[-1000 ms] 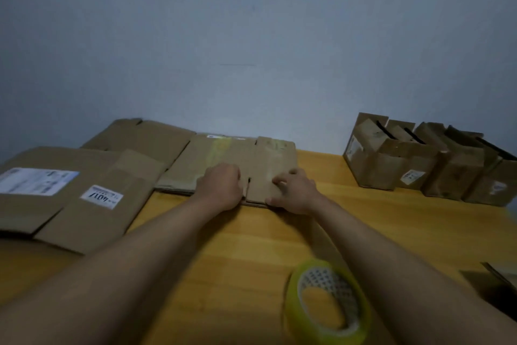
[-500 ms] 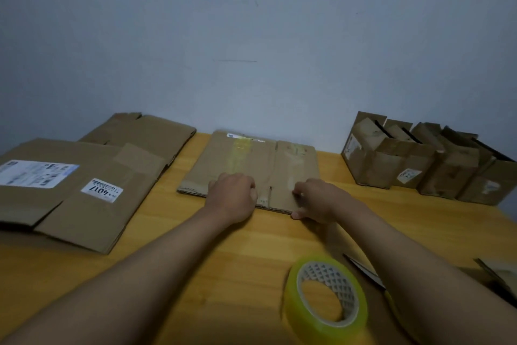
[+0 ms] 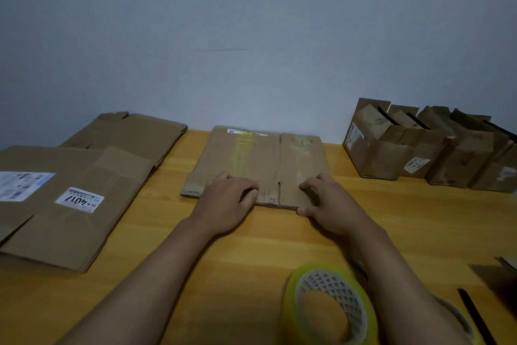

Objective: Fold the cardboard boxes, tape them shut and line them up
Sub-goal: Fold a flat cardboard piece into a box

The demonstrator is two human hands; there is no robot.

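A: Which step is this?

B: The start of a fold, I'd say. A flat box (image 3: 257, 165) lies on the worktop (image 3: 251, 246), its far edge near the wall (image 3: 251, 36). Both hands sit on its near edge.

A: Gripping it?

B: The left hand (image 3: 223, 202) rests on top with fingers curled over the cardboard; whether it pinches the edge I can't tell. The right hand (image 3: 327, 202) looks to hold the near right corner, fingers on top and thumb at the edge.

A: And the finished ones?

B: To the right of the flat box, well apart, a row of boxes (image 3: 428, 148) stands against the wall. Their top flaps look partly raised.

A: More stock?

B: Left of the flat box, a stack of flats (image 3: 70, 199) with labels, and another flat (image 3: 131, 132) behind it.

A: The next move?

B: Probably lifting the near edge and pushing the sides apart so the flat box opens into a tube, then folding the flaps.

A: Tape handy?

B: A roll (image 3: 330, 305) stands nearer the person than the flat box, under the right forearm.
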